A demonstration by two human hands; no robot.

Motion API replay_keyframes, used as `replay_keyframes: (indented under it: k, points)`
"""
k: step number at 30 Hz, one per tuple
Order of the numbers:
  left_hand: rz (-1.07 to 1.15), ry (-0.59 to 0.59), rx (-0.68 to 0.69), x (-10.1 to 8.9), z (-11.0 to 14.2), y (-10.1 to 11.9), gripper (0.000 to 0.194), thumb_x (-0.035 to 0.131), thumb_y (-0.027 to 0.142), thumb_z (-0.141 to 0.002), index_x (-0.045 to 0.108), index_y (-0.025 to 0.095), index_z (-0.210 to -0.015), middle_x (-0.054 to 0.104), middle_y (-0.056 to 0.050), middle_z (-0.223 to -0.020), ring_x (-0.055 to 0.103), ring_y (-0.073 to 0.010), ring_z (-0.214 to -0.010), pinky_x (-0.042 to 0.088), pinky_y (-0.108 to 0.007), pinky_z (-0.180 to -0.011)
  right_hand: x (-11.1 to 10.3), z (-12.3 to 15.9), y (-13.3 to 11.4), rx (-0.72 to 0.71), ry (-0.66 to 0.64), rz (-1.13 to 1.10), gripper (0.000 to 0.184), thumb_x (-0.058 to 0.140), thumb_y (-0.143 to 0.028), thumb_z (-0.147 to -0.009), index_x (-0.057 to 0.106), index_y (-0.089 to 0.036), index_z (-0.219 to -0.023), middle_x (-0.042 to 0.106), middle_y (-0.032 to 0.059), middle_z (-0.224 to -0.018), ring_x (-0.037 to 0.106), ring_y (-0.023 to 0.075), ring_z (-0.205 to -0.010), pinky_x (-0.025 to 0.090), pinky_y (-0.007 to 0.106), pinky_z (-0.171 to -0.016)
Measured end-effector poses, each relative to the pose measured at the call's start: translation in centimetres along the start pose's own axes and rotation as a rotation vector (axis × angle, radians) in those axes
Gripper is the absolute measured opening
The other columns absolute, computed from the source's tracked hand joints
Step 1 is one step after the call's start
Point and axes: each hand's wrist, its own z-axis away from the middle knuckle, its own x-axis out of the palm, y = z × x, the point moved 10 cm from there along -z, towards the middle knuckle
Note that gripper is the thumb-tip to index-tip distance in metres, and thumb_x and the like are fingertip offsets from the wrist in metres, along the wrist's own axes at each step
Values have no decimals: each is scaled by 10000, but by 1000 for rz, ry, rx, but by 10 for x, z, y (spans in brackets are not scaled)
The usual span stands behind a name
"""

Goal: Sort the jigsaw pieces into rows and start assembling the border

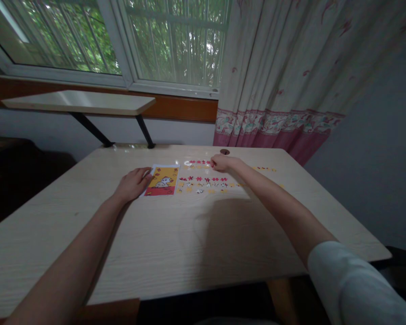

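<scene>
A picture card, yellow and red with a white cartoon animal, lies flat on the table. My left hand rests at its left edge with the fingers laid out over the border. To the right of the card, several small jigsaw pieces are set out in rows: red pieces, white-patterned pieces and yellow pieces. My right hand is at the right end of the back red row, fingers pinched together on a red jigsaw piece, mostly hidden by the fingertips.
The pale wooden table runs back to the wall. More yellow pieces lie beyond my right forearm. A round cable hole sits near the back edge. A raised shelf on black legs stands back left; a curtain hangs behind.
</scene>
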Motion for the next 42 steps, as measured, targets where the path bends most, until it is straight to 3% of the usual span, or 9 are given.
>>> replay_keyframes:
  k: [8, 11, 13, 15, 19, 22, 30, 36, 42]
  points:
    - [77, 43, 1, -7, -2, -6, 559, 240, 455, -870, 502, 99, -1212, 547, -154, -1204, 492, -276, -1110, 365, -390, -947, -20, 36, -13, -83, 187, -182, 213, 503, -162, -785, 613, -133, -964, 636, 49, -845, 528, 106, -717, 366, 196, -632]
    - [192, 103, -33, -25, 0, 8, 520, 317, 474, -837, 607, 99, -1051, 616, -152, -1061, 537, -285, -1014, 390, -389, -896, -19, 70, -23, -112, 327, -531, 195, 522, -240, -788, 630, -142, -918, 609, 20, -746, 511, 92, -638, 367, 196, -579]
    - [416, 122, -160, -31, 7, 24, 469, 379, 484, -810, 639, 119, -949, 651, -117, -931, 579, -260, -874, 440, -358, -785, -5, 95, -30, -109, 359, -824, 202, 571, -310, -760, 639, -149, -862, 598, 8, -696, 513, 87, -594, 383, 202, -554]
    - [516, 75, -143, -28, 16, 66, 432, 377, 472, -810, 647, 139, -865, 663, -67, -814, 596, -206, -736, 460, -300, -667, 14, 118, -34, -60, 372, -1054, 237, 636, -359, -703, 644, -159, -830, 612, 8, -695, 543, 93, -599, 417, 218, -571]
    - [843, -223, 44, 1, 48, 175, 284, 509, 363, -743, 665, 126, -759, 659, -55, -721, 560, -155, -636, 417, -246, -578, 36, 152, -39, 91, 427, -1265, 247, 671, -387, -663, 648, -190, -809, 662, 17, -716, 609, 120, -651, 478, 249, -619]
    - [900, -328, 128, 13, 71, 219, 250, 522, 332, -751, 671, 133, -774, 620, -23, -629, 497, -117, -541, 355, -211, -496, 35, 165, -39, 172, 504, -1297, 216, 687, -357, -649, 635, -187, -771, 673, 17, -721, 622, 119, -652, 482, 245, -617]
    - [1057, -257, -15, 16, 74, 210, 303, 552, 397, -740, 658, 115, -772, 589, -15, -602, 450, -102, -504, 317, -204, -464, 39, 163, -61, 164, 394, -1414, 211, 700, -330, -640, 598, -176, -741, 661, -7, -639, 617, 111, -597, 467, 237, -583]
    - [1084, -243, -8, 11, 74, 211, 286, 567, 390, -725, 657, 121, -765, 601, -17, -622, 458, -103, -512, 320, -203, -467, 43, 163, -64, 163, 408, -1469, 235, 699, -345, -635, 602, -178, -768, 677, 1, -662, 640, 121, -628, 494, 256, -633]
    - [1094, -176, 18, 3, 68, 207, 252, 554, 370, -722, 624, 132, -677, 561, 7, -571, 458, -101, -516, 334, -208, -494, 35, 167, -64, 92, 424, -1267, 228, 630, -356, -723, 650, -189, -877, 688, 28, -743, 639, 133, -674, 497, 275, -652]
